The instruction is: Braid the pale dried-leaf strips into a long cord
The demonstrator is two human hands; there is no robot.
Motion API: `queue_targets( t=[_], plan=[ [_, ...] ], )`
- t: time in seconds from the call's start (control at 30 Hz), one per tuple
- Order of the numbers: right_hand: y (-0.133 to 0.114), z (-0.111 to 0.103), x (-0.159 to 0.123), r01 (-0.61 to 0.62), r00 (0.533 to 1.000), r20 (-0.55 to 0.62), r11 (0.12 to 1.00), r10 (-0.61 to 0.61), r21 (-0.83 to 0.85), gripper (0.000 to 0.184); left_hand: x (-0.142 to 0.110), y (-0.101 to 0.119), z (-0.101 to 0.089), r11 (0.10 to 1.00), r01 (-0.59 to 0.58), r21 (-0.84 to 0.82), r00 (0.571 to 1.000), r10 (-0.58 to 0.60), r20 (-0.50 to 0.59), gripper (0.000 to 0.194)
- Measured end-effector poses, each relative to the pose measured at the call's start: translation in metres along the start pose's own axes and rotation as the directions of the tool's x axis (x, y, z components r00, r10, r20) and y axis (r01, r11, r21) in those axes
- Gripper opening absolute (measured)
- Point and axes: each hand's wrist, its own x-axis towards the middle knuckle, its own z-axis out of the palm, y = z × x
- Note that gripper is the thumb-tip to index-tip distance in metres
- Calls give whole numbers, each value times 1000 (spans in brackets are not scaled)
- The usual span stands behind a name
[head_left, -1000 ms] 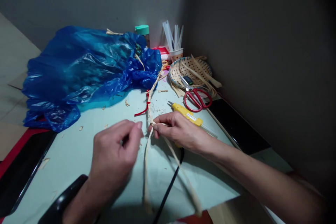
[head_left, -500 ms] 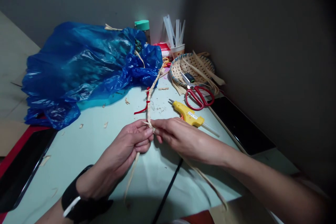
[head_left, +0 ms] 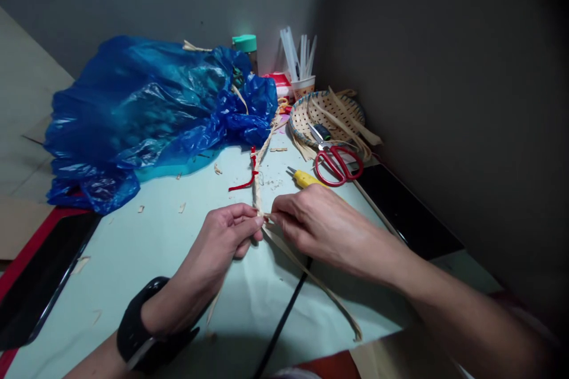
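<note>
A plait of pale straw strips (head_left: 258,173) runs across the light table (head_left: 146,249) from the back toward me, with a red ribbon (head_left: 249,177) tied round it. My left hand (head_left: 224,240) pinches the plait's near end, fingers closed on it. My right hand (head_left: 317,225) meets it from the right and pinches the same spot. Loose strip ends (head_left: 311,275) trail from the pinch toward the table's front edge. A black band (head_left: 142,334) sits on my left wrist.
A big blue plastic bag (head_left: 146,112) fills the back left. A woven tray (head_left: 326,115) with straw strips, red scissors (head_left: 335,163), a yellow glue gun (head_left: 304,179) with a black cord (head_left: 284,320), a cup of glue sticks (head_left: 302,68) and a green-capped bottle (head_left: 245,47) stand at the back right. A wall rises on the right.
My left hand came in from the left and closed on the plait's end beside my right hand. The loose strips swung to the right, and my right hand now covers more of the glue gun.
</note>
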Motion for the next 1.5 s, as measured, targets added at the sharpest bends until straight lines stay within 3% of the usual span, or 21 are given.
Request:
queue_targets(
  t=[0.13,0.33,0.43,0.53,0.6,0.67,0.7,0.77,0.83,0.93,1.13,1.23,1.37,1.43,1.5],
  plan=[
    [-14,13,-5,25,1000,-15,999,-26,-48,21,-1,-1,3,993,51,-109,996,-59,-66,14],
    [-19,42,-10,310,950,56,915,-306,-258,24,-5,-1,1,973,29,-229,999,-32,-6,13],
    [-18,44,-11,382,922,62,873,-382,-303,25,-5,1,0,969,39,-244,999,-40,0,18],
    [-16,32,-8,324,946,54,936,-319,-138,26,-6,3,-1,974,41,-222,999,-48,-25,20],
    [-11,21,-4,180,981,-64,983,-182,-44,38,-6,4,-2,974,48,-222,998,-56,-34,21],
    [-5,12,0,38,984,-175,999,-34,21,36,-7,6,-2,974,59,-217,997,-66,-26,22],
    [-2,9,1,-6,985,-172,997,18,72,34,-8,6,-3,975,64,-211,997,-70,-17,23],
    [3,9,4,-31,997,-62,975,46,221,34,-10,7,-3,976,69,-206,998,-71,-2,24],
    [6,13,7,-20,999,51,917,0,398,33,-10,7,-3,976,51,-213,999,-53,-2,28],
    [9,22,12,-25,992,116,823,-50,567,29,-10,7,-2,982,-4,-188,1000,6,13,36],
    [10,25,18,8,986,135,835,-99,551,34,-10,11,-6,995,-100,-19,992,101,74,32],
    [9,24,17,14,992,95,838,-79,546,32,-14,13,-7,965,-160,205,987,151,59,26],
    [5,29,14,28,999,8,872,-36,489,35,-20,15,-5,746,-275,607,936,352,-9,11],
    [3,31,13,28,999,-35,897,-14,441,35,-22,17,-3,650,-282,705,910,414,-18,10],
    [1,33,13,31,998,-56,909,-8,416,34,-23,18,-1,630,-264,730,909,416,-30,18]
  ],
)
